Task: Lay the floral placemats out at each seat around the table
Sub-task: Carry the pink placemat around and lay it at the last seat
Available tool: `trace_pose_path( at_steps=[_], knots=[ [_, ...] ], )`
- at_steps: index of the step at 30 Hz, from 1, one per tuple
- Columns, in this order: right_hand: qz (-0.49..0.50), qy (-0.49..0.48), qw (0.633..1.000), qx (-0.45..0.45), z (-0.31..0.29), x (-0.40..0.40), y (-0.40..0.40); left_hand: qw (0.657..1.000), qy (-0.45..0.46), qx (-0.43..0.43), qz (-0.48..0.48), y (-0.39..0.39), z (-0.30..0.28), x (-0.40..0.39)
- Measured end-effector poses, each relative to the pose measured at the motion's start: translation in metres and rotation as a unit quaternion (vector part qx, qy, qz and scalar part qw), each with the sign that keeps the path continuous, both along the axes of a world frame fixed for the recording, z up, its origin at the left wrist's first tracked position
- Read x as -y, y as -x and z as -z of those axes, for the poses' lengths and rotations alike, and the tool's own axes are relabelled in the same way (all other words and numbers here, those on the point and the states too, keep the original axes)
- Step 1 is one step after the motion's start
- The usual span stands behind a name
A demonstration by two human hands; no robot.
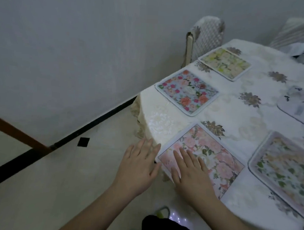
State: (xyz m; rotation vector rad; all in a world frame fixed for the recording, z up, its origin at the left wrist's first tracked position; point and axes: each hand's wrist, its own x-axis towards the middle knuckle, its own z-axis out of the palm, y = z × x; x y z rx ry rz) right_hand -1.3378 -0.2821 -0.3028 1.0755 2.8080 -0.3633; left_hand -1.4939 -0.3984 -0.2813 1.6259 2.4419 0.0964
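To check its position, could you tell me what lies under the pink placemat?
The pink placemat lies on the white tablecloth; the right hand rests on it. The tabletop beneath is hidden.

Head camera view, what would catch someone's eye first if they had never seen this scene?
Probably the two hands at the near table edge: the right hand lies flat on a pink floral placemat, the left hand open beside it. Next, the bright blue placemat with red flowers farther along the white tablecloth, then a pale yellow-green placemat near a covered chair.
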Motion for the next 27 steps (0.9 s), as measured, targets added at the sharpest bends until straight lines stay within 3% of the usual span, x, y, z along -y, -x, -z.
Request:
trace_pose_path(
  at_steps=[17, 27],
  knots=[
    [0.200, 0.005, 0.980, -0.017, -0.001, -0.097, -0.028, 0.975, 0.012, 0.000, 0.222, 0.010, 0.034, -0.187],
    [0.336, -0.001, 0.942, -0.019, 0.016, -0.106, -0.020, 0.919, 0.032, -0.005, 0.393, 0.030, 0.069, -0.239]
  ],
)
